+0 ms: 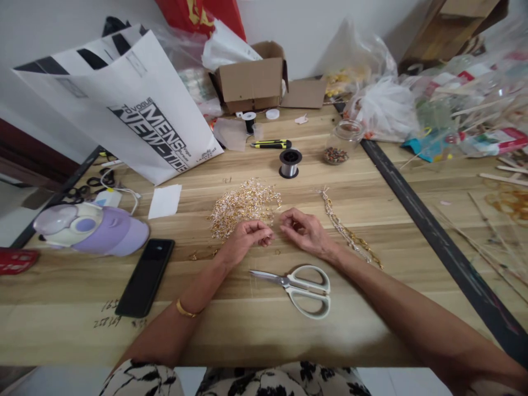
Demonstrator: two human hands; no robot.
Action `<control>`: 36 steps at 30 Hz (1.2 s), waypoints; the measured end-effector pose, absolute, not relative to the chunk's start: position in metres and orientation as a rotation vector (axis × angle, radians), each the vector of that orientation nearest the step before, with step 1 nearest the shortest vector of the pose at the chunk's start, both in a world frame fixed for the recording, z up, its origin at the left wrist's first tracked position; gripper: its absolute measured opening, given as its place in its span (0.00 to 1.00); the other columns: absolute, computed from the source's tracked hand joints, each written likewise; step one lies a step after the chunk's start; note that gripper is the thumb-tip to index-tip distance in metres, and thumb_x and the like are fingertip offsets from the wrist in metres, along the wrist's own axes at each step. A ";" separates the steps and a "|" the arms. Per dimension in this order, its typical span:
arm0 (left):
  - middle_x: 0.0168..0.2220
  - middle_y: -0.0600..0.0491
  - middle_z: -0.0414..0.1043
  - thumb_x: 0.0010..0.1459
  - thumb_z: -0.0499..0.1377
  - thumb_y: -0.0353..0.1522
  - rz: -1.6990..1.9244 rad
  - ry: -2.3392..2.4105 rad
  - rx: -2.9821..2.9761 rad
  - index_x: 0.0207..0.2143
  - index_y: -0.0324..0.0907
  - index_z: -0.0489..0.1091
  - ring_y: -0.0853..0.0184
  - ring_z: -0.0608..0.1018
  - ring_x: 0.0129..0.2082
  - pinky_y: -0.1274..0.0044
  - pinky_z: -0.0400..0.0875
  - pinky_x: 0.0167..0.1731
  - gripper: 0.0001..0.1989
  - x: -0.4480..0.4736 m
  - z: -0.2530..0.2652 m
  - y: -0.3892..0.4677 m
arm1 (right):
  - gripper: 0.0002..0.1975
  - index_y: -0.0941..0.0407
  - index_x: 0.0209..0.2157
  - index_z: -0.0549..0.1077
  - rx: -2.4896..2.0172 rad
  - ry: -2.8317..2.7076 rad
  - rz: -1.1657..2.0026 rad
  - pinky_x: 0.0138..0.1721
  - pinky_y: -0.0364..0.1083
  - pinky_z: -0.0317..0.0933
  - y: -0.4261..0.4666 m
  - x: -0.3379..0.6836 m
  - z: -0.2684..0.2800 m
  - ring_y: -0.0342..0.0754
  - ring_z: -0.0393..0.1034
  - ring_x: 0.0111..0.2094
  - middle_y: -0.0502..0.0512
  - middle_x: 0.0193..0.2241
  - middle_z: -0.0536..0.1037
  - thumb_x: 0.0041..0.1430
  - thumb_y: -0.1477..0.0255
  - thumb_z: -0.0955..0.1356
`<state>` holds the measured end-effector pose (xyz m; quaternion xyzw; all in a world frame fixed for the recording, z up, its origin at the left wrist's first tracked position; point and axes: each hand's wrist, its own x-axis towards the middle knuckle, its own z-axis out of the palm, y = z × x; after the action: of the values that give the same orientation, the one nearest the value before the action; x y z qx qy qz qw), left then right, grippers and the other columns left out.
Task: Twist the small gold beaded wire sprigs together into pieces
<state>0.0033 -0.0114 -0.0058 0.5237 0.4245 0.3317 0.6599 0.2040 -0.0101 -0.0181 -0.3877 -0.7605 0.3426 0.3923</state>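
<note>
Beaded chain strands appear assembled; gold-and-clear bead pile remains. Left hand, right hand curled; cannot tell whether grasping.

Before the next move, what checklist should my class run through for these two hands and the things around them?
1. Left hand beside the glittery gold pile: ok.
2. Small piece firmly pinched in the left fingertips: cannot tell, too small to see.
3. Right hand holding a piece: cannot tell, the curled fingers hide it.
4. Beaded strands lying apart from the pile: ok, right of the right hand.
5. Scissors set down, out of both hands: ok.
6. Phone put away: not ok, it lies on the table.
</note>
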 end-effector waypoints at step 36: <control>0.26 0.52 0.75 0.51 0.63 0.34 0.777 1.023 1.155 0.27 0.36 0.73 0.73 0.74 0.25 0.80 0.70 0.29 0.08 -0.001 -0.012 -0.009 | 0.04 0.58 0.32 0.71 -1.137 -1.935 0.676 0.26 0.41 0.58 0.009 0.218 -0.027 0.42 0.64 0.23 0.51 0.23 0.72 0.56 0.76 0.64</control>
<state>-0.0008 -0.0087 -0.0117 0.5084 0.4504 0.3419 0.6495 0.2177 0.0092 -0.0274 -0.4469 -0.7608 0.2657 0.3885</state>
